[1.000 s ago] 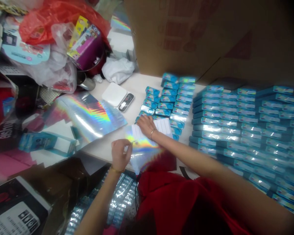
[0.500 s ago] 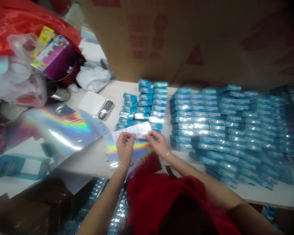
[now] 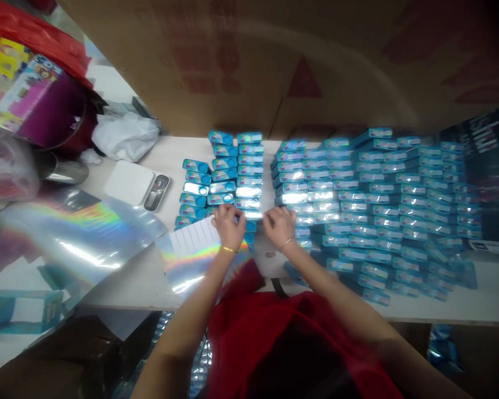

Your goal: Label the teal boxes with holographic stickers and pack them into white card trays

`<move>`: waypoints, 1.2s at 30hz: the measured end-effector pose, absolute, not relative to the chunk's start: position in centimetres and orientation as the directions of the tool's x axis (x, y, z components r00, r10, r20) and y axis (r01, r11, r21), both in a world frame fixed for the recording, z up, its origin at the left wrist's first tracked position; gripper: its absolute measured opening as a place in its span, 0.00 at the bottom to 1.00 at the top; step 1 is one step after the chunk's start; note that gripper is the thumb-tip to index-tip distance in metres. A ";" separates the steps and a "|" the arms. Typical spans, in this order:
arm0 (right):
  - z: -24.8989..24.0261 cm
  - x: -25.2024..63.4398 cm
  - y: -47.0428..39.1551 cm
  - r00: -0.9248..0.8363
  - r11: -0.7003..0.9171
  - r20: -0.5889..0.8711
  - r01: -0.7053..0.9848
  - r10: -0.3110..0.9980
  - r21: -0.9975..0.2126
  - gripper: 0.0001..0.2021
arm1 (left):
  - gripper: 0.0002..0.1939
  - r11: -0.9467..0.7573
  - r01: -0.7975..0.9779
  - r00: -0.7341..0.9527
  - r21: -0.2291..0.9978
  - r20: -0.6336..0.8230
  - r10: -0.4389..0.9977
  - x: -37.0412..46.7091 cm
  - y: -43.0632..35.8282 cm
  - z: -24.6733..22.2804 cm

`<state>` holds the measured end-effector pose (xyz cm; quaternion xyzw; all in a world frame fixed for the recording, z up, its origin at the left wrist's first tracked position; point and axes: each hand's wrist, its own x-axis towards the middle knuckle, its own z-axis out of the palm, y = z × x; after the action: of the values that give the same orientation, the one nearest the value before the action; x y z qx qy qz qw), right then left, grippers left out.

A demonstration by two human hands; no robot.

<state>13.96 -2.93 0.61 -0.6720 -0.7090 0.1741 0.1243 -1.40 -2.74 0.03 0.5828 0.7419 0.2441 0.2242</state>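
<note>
Head view: left hand point(image 3: 229, 226) and right hand point(image 3: 279, 224) near each other at rows of blue boxes point(image 3: 224, 175), fingers curled, bright white strip point(image 3: 253, 215) between; too blurred to tell whether either clamps it. Shiny label sheet point(image 3: 193, 254) on table point(image 3: 125, 289), partly under left forearm.

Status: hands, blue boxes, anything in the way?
Left hand and right hand close together by the blue boxes; grip too blurred to call. Boxes in rows. Shiny sheet close beside left hand.
</note>
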 end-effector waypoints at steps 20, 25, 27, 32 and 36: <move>0.5 13.7 -3.3 -0.347 0.305 -0.269 0.934 0.898 -0.188 0.10 | 0.21 0.274 0.819 -0.259 0.505 -0.101 0.961 -3.7 -2.5 1.0; 3.6 11.0 -3.1 -0.342 0.310 -0.066 0.906 0.937 -0.288 0.16 | 0.15 0.153 0.829 -0.194 0.538 0.021 0.981 -15.1 -6.0 2.1; 4.5 7.9 -3.2 -0.402 0.368 -0.005 0.842 0.915 -0.395 0.16 | 0.17 0.229 0.848 -0.248 0.478 -0.023 0.968 -19.7 -7.9 1.8; 3.7 -1.8 -3.6 -0.629 0.524 0.008 0.640 0.777 -0.561 0.13 | 0.09 0.285 0.817 -0.219 0.501 -0.187 0.958 -24.3 -10.5 0.6; 2.3 -6.8 -3.9 -0.722 0.561 -0.076 0.594 0.687 -0.576 0.11 | 0.11 0.141 0.799 -0.111 0.585 -0.087 0.990 -23.9 -10.6 1.7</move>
<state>-6.84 -3.87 2.33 -0.3641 -0.8799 0.2948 0.0791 -23.86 -10.55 1.71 0.6235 0.7173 0.2019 0.2364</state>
